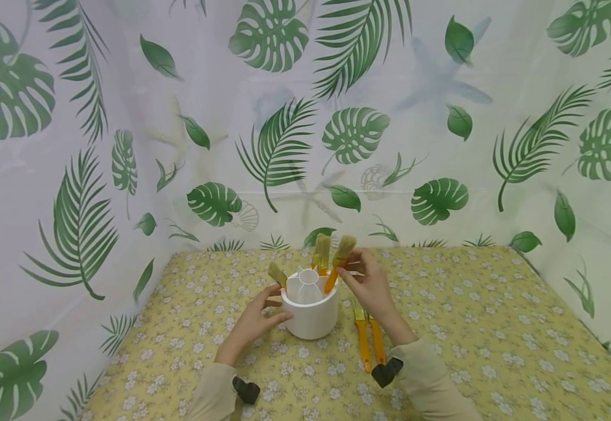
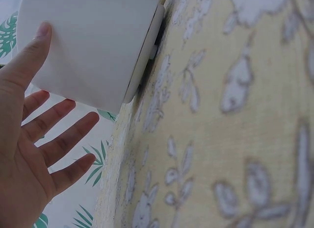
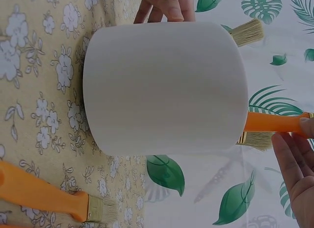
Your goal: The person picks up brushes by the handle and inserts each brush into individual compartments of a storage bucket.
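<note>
A white round organizer (image 1: 313, 320) with a ring at its centre and dividers stands upright on the table. My right hand (image 1: 369, 286) pinches a paintbrush (image 1: 344, 251) by its orange handle, bristles up. In the right wrist view the handle (image 3: 274, 122) reaches down past the organizer's rim. Against the organizer's left side, my left hand (image 1: 255, 318) has its fingers loosely spread, thumb at the wall (image 2: 88, 46). Two more brushes stand in the organizer: a wide one (image 1: 321, 248) at the back and a smaller one (image 1: 278, 273) leaning left.
Two paintbrushes with orange handles, a left one (image 1: 362, 342) and a right one (image 1: 376, 339), lie side by side right of the organizer. A yellow floral cloth (image 1: 473, 351) covers the table. Leaf-printed white curtains (image 1: 294, 175) hang behind and at both sides.
</note>
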`<state>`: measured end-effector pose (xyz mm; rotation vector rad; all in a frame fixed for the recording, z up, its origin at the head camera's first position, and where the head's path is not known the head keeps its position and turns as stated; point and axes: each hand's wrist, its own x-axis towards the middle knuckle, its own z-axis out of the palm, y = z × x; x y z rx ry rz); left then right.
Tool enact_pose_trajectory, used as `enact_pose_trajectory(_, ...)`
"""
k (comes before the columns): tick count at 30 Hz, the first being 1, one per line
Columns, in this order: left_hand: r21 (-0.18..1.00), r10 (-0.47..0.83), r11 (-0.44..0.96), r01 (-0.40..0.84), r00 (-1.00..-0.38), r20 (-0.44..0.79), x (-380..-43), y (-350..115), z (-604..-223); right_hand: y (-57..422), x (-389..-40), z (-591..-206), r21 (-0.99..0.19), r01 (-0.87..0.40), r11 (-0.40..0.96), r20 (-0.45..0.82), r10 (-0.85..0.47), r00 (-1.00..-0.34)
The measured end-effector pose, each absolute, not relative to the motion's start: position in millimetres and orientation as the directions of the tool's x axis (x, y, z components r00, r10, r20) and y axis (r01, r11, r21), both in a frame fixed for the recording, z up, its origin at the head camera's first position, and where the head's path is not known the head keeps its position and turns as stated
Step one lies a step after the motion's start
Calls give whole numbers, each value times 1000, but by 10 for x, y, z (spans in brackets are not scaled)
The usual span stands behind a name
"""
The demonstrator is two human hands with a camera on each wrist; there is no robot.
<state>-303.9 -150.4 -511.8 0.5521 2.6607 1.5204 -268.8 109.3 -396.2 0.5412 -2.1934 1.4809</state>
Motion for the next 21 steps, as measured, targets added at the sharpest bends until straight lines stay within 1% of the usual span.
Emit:
enact_pose_trajectory(7,840,319,457,294,-935,155,-3049,-1509,-5130,1100,-2713,-4010,-747,-572,338,578,-95,-810)
enact_pose_trajectory(12,839,317,459,294,-936,154,-3047,-1507,-5131,1100,-2707,-4019,-748,-567,345,571,-101,-815)
enact_pose_trajectory(21,844,315,452,288,-937,151,-3034,-1500,-5123,1158,-2936,-4326,-752,-553,358,561,-92,-822)
